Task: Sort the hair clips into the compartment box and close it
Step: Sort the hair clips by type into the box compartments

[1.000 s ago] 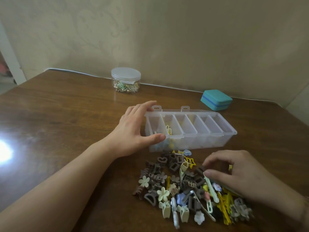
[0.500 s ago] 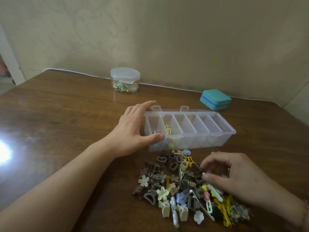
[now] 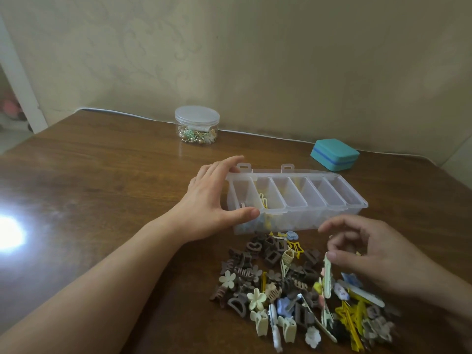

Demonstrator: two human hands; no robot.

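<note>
Hair clips: small, light, rigid plastic pieces heaped on desk before compartment box, best pinched singly; left hand grips box end, right hand fingers loosely curled, apparently empty.

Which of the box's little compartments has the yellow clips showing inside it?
The second compartment from the left end of the clear box, next to the one the left hand grips. Yellow clips lie in it; the four to its right look empty.
</note>
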